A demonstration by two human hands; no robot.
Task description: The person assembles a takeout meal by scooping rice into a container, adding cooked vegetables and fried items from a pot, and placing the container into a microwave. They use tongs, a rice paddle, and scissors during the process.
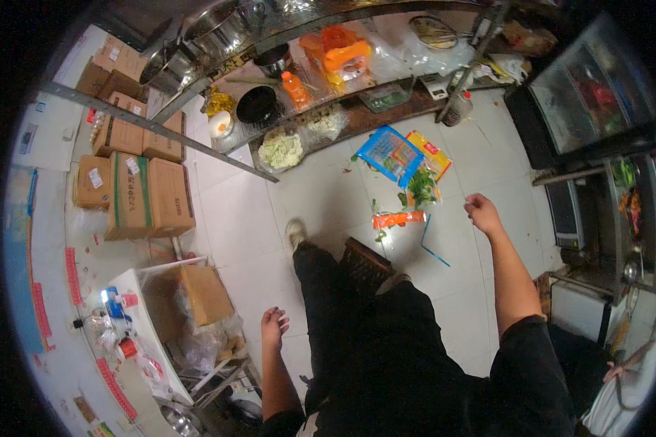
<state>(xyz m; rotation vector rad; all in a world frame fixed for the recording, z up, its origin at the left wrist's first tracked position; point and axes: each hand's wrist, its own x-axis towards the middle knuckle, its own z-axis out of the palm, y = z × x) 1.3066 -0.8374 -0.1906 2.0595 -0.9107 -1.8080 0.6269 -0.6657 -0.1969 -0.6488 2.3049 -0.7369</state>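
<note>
My left hand (273, 325) hangs at the left of my legs, its fingers loosely bent and apart, holding nothing that I can see. Out to the right, my right hand (482, 213) is raised over the floor with its fingers curled in and nothing showing in it. On the tiles between the hands lie a blue plastic bag (391, 154), a yellow and red package (431, 151), green leaves (420, 186), an orange wrapper (399, 218) and a thin blue strip (435, 254). By my feet is a dark brown bristled brush head (366, 264), partly hidden by my leg.
A metal shelf ahead bears an orange bottle (296, 90), a black bowl (256, 105) and chopped pale greens (280, 149). Cardboard boxes (171, 197) are stacked at left, above a white cabinet (149, 320). A glass-door fridge (590, 87) stands at right.
</note>
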